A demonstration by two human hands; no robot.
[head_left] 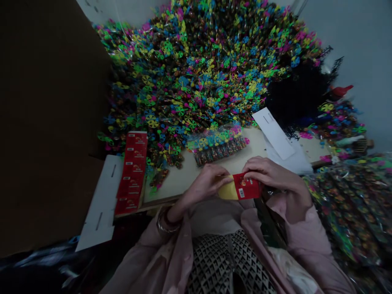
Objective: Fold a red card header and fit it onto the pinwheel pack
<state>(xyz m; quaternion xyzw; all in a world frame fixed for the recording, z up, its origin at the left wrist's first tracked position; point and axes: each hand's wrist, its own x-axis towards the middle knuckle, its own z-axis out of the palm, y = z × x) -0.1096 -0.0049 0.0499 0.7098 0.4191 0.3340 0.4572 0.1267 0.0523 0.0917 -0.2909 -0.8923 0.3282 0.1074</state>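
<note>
The left hand [211,179] is pinching the yellow end of a small card [249,192], and the right hand [266,173] is gripping the top of its red end. To be doing this well, I think the left thumb should be pressing softly, so the paper is not bending, and the right fingers should be holding their end level, without making creases. The card is sitting between both hands, in front of the belly, near the table [171,185], with a row of wrapped toys [217,149] lying beyond it. It is showing plain yellow, then bright red with a white barcode and tiny blurry print
</note>
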